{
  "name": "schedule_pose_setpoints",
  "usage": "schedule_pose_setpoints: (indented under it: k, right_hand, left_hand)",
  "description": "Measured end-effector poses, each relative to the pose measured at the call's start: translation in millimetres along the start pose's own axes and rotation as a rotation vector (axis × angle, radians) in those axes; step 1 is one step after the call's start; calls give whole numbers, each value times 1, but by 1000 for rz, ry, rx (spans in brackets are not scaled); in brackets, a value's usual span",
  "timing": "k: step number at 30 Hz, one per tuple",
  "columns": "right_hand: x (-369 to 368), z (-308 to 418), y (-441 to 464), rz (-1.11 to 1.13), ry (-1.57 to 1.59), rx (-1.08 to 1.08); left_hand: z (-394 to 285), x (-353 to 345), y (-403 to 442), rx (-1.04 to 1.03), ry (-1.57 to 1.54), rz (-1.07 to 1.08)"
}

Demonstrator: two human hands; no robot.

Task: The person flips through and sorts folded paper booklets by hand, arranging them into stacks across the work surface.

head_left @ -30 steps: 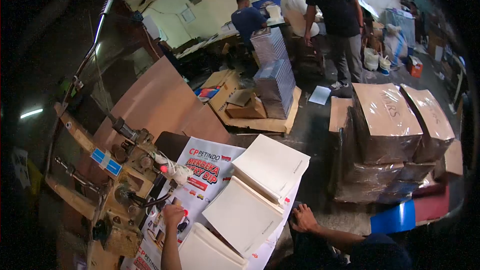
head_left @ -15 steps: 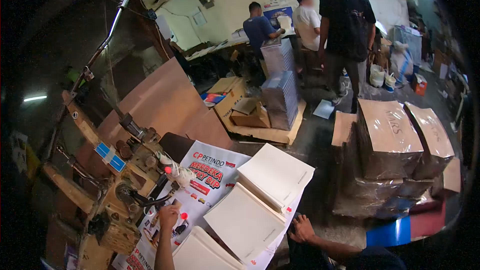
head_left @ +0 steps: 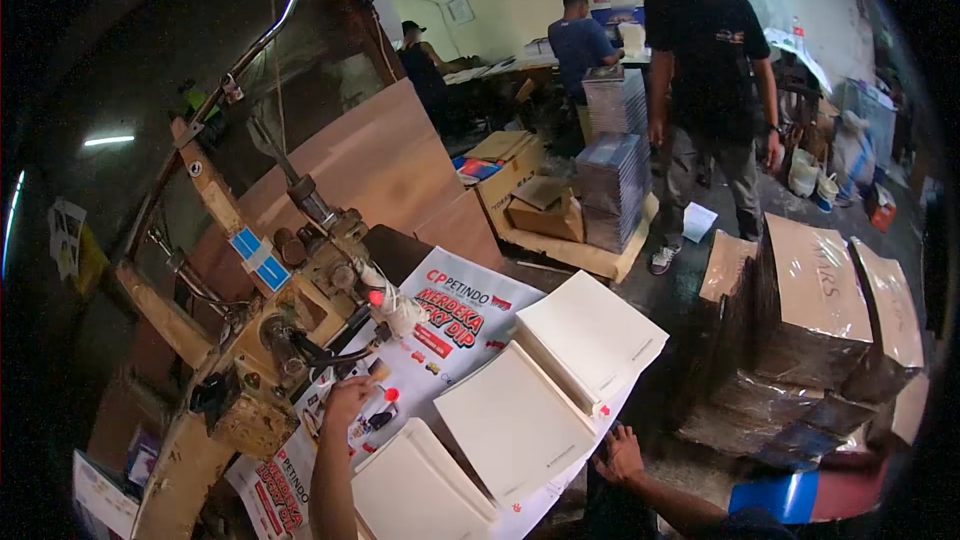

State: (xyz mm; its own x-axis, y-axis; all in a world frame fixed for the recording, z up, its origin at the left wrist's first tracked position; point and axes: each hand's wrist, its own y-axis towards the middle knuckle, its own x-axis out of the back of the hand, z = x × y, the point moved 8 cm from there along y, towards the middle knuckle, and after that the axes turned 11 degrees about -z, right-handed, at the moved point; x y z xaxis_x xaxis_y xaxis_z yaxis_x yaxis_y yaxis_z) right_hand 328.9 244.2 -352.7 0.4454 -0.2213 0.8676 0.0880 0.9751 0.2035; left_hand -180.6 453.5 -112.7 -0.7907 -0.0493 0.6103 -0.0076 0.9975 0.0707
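My left hand (head_left: 346,404) is beside the worn cream-coloured machine (head_left: 255,315), just below its dark curved metal lever (head_left: 325,358). Its fingers are curled, and what they hold, if anything, is hidden. Under that hand lies a printed banner sheet (head_left: 455,280) with red lettering. Three thick stacks of blank cream paper rest on it: a near one (head_left: 420,490), a middle one (head_left: 515,420) and a far one (head_left: 592,330). My right hand (head_left: 621,457) lies with fingers spread on something dark, just off the sheet's right edge, touching no paper.
Wrapped brown-paper bundles (head_left: 815,280) are piled at the right. Beyond the banner stand a cardboard box (head_left: 510,175) and tall stacks of bound books (head_left: 612,185). A person in a black shirt (head_left: 708,50) stands facing this way; other people are at a back table.
My view has turned left, so the scene sits further right. The standing person's legs and arms have shifted. Both my hands stay near the same places, the left by the lever.
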Motion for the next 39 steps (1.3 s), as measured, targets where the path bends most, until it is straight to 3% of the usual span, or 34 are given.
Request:
schedule_pose_setpoints:
  k: [1, 2, 4, 5, 7, 8, 11, 12, 14, 16, 18, 20, 21, 22, 24, 25, 26, 28, 30, 32, 34, 36, 37, 39]
  right_hand:
    - [-2, 0, 0, 1, 3, 2]
    - [-3, 0, 2, 16, 5, 2]
    - [-3, 0, 6, 34, 4, 10]
    - [0, 2, 5, 22, 7, 12]
    - [1, 5, -1, 24, 12, 14]
    - [0, 5, 1, 15, 14, 9]
    - [7, 8, 3, 21, 9, 7]
    - [10, 10, 5, 24, 5, 6]
    - [9, 8, 5, -25, 6, 29]
    - [-5, 2, -1, -45, -39, 82]
    - [-9, -4, 3, -48, 8, 67]
    - [-19, -5, 7, 41, -15, 87]
    - [-17, -3, 8, 42, -14, 104]
    - [-13, -2, 4, 41, -13, 114]
    - [-33, -16, 2, 19, -66, 146]
    - [-39, -21, 2, 51, -73, 105]
    - [-21, -16, 0, -127, -86, 62]
    - [0, 0, -14, 44, -205, 179]
    - [-35, -22, -63, 1036, -155, 193]
    - [57, 49, -88, 1071, 142, 503]
    - [152, 141, -86, 986, 1158, 594]
    - [259, 230, -39, 558, 963, 638]
    - [269, 250, -41, 573, 968, 643]
    - [294, 261, -21, 220, 968, 492]
  left_hand:
    - [32, 0, 14, -26, -219, 25]
    - [26, 2, 14, -25, -219, 21]
    - [50, -4, 8, 571, -851, -52]
    - [58, 0, 9, 575, -852, -56]
    - [66, -7, 5, 642, -1154, 215]
    - [62, -9, 0, 647, -1158, 209]
    - [51, -5, 1, 689, -1078, -115]
    - [45, -2, -3, 668, -1419, -56]
    - [53, 8, 4, 563, -1231, -311]
    - [4, 12, -15, 326, -930, -254]
    - [27, 18, -9, 357, -1091, -186]
    - [-71, 29, -59, -35, -293, -294]
    - [-51, 23, -54, 286, -844, -289]
    - [-50, 31, -51, -179, -339, -251]
    - [-54, 24, -63, 135, -752, -202]
    - [-68, 25, -75, 75, -530, -223]
    - [-100, 22, -97, 250, -795, -251]
    - [-129, 24, -121, 224, -702, -267]
    - [-157, 29, -157, 262, -691, -384]
    - [-174, 28, -184, 113, -423, -265]
    - [-204, 16, -217, 108, -374, -269]
    - [-216, -2, -243, 160, -413, -298]
    - [-221, -12, -255, 208, -422, -308]
    - [-230, -35, -274, 234, -501, -269]
